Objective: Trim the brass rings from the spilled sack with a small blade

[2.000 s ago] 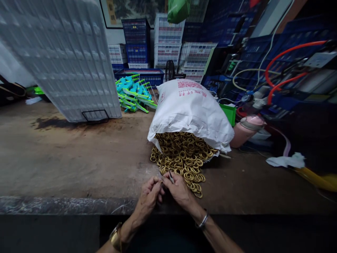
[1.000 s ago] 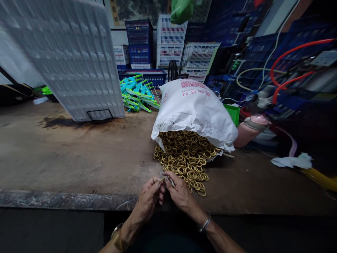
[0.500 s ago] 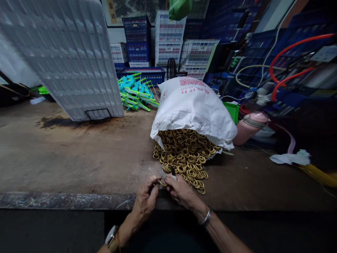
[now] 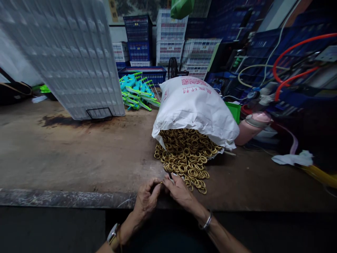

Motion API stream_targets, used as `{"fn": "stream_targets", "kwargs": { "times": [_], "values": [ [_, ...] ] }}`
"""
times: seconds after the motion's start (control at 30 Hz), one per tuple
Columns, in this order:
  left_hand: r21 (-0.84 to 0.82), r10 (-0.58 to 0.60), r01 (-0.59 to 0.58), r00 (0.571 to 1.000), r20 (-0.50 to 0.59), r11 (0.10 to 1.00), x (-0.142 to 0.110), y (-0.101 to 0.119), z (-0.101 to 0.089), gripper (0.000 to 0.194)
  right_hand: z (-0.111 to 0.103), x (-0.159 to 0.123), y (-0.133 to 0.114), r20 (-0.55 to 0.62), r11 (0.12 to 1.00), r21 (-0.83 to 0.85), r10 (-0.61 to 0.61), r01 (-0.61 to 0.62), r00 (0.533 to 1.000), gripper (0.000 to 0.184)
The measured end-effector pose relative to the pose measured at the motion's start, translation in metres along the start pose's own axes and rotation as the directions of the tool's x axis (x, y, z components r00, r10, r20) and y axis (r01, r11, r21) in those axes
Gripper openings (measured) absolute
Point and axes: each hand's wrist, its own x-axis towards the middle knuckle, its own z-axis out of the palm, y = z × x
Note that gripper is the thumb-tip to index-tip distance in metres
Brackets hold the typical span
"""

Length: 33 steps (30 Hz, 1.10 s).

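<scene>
Near the table's front edge, my left hand pinches a brass-coloured ring between thumb and fingertips. My right hand meets it from the other side, its fingers closed round a small tool with a black end. Most of the tool lies hidden in the palm, so its kind is unclear. Just beyond both hands spreads a heap of similar rings, spilling from the mouth of a white woven sack that lies on its side.
On the wooden table, a tall translucent ridged plastic panel leans in a black wire stand at left. Green and turquoise toy bows lie behind. A pink bottle stands right of the sack. Stacked crates line the back.
The ring between my hands shows less than before, and my fingertips are closer together. The tool's black end has tilted leftward. The whole view has shifted slightly.
</scene>
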Motion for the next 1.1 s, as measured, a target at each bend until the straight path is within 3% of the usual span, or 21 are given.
{"fn": "stream_targets", "kwargs": {
  "times": [0.07, 0.17, 0.27, 0.47, 0.6, 0.67, 0.8, 0.9, 1.1],
  "values": [
    [-0.079, -0.088, 0.091, 0.995, 0.039, 0.993, 0.0, 0.001, 0.001, 0.018, 0.0, 0.001, -0.002, 0.004, 0.996, -0.062, -0.063, 0.063, 0.998, 0.033],
    [-0.188, -0.263, 0.285, 0.955, 0.133, 0.94, 0.001, 0.0, 0.003, 0.025, 0.001, 0.001, -0.005, -0.041, 0.991, -0.117, -0.063, 0.058, 0.997, 0.032],
    [-0.265, -0.311, 0.367, 0.922, 0.229, 0.892, 0.001, -0.003, 0.003, 0.03, 0.003, 0.001, -0.004, -0.071, 0.986, -0.15, -0.082, 0.071, 0.994, 0.028],
    [-0.418, -0.3, 0.402, 0.909, 0.29, 0.815, -0.003, -0.004, 0.004, 0.028, 0.002, 0.005, 0.004, 0.002, 0.995, -0.066, -0.078, 0.078, 0.997, 0.031],
    [-0.465, -0.306, 0.396, 0.916, 0.258, 0.792, -0.004, -0.004, 0.004, 0.028, -0.001, 0.005, 0.005, -0.043, 0.978, -0.184, -0.109, 0.099, 0.993, 0.03],
    [-0.464, -0.308, 0.381, 0.924, 0.227, 0.8, -0.003, -0.006, 0.003, 0.028, -0.001, 0.002, 0.006, -0.048, 0.943, -0.299, -0.169, 0.147, 0.984, 0.027],
    [-0.424, -0.263, 0.324, 0.944, 0.198, 0.846, -0.001, -0.013, 0.001, 0.026, 0.001, -0.005, 0.009, 0.049, 0.806, -0.534, -0.271, 0.254, 0.961, 0.016],
    [-0.397, -0.244, 0.299, 0.952, 0.184, 0.868, -0.001, -0.015, 0.0, 0.027, 0.002, -0.007, 0.008, 0.075, 0.718, -0.652, -0.26, 0.245, 0.963, 0.028],
    [-0.344, -0.226, 0.278, 0.957, 0.184, 0.897, -0.001, -0.014, -0.001, 0.028, 0.001, -0.008, 0.002, 0.106, 0.653, -0.724, -0.214, 0.223, 0.971, 0.034]
  ]
}}
